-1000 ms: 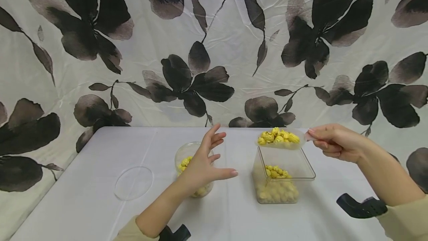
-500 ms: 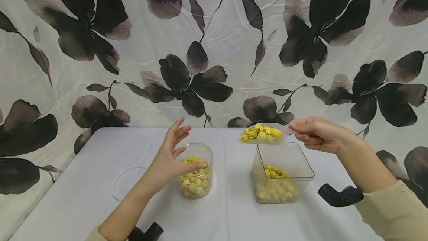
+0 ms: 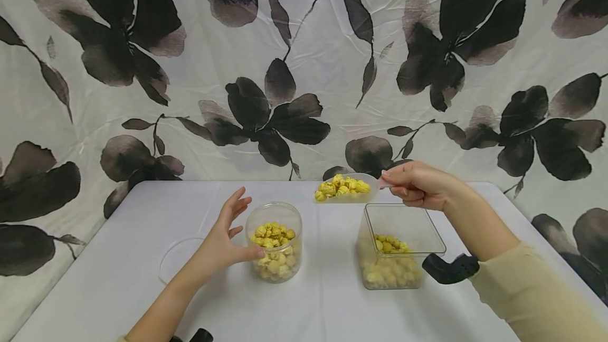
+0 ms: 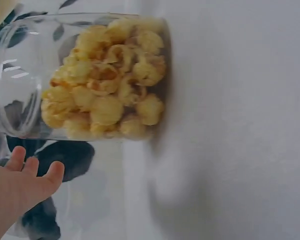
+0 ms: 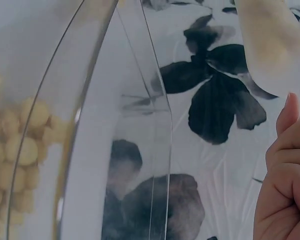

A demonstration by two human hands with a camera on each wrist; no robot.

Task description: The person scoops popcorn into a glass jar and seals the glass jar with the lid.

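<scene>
**Full scoop up, jar beside your left hand**

Your right hand (image 3: 418,183) pinches the handle of the scoop (image 3: 373,186), whose popcorn (image 3: 343,187) heaps to the rim. From the head view the scoop is in the air, over the gap between the jar (image 3: 297,228) and the box (image 3: 413,254). Your left hand (image 3: 222,247) has its fingers spread wide at the jar's left side; you cannot tell whether the thumb touches the wall. The jar and the box stand upright and uncovered on the surface (image 3: 323,305), popcorn in both; a clear lid (image 3: 166,255) lies left of them.

Watch the scoop first: a tilt, or a slip in that narrow pinch, would probably drop pieces onto the surface. The jar's mouth looks not much wider than the heap, so a quick tip there could spill over the rim. A nudge from your left thumb might shift the light jar.

You can read no brand, label or writing on the jar, box or scoop.
</scene>
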